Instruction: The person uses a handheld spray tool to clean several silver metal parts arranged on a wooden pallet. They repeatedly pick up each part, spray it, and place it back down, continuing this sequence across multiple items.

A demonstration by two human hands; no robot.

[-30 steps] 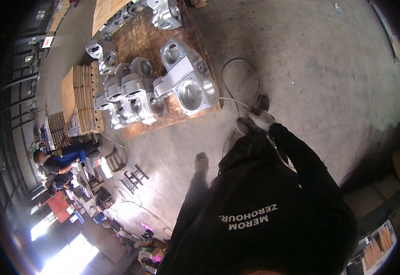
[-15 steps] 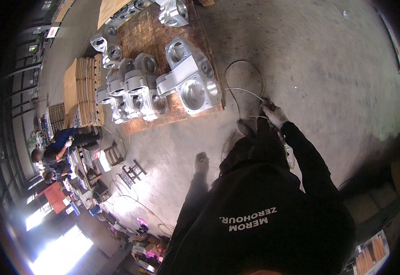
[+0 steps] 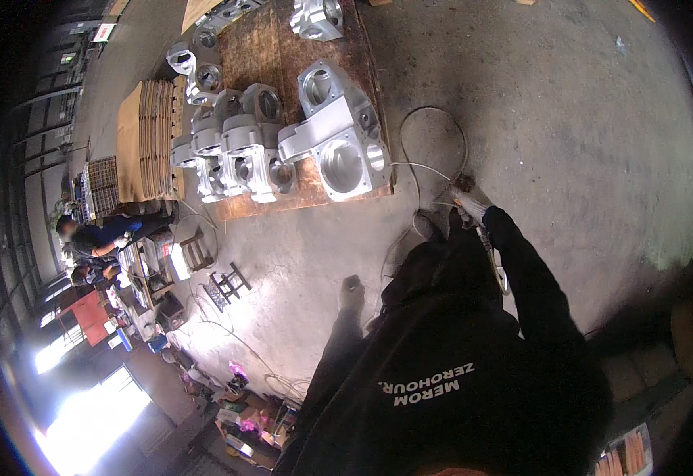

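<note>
While the right hand (image 3: 467, 200), gloved at centre right of the frame, has its fingers clamped on a thin hose (image 3: 433, 127), the large aluminium casting (image 3: 338, 139) lies upper left of it; left hand unseen.

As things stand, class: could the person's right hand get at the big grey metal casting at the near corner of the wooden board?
Probably yes: the right hand hangs apart from the casting, with only bare floor and a thin hose between.
</note>
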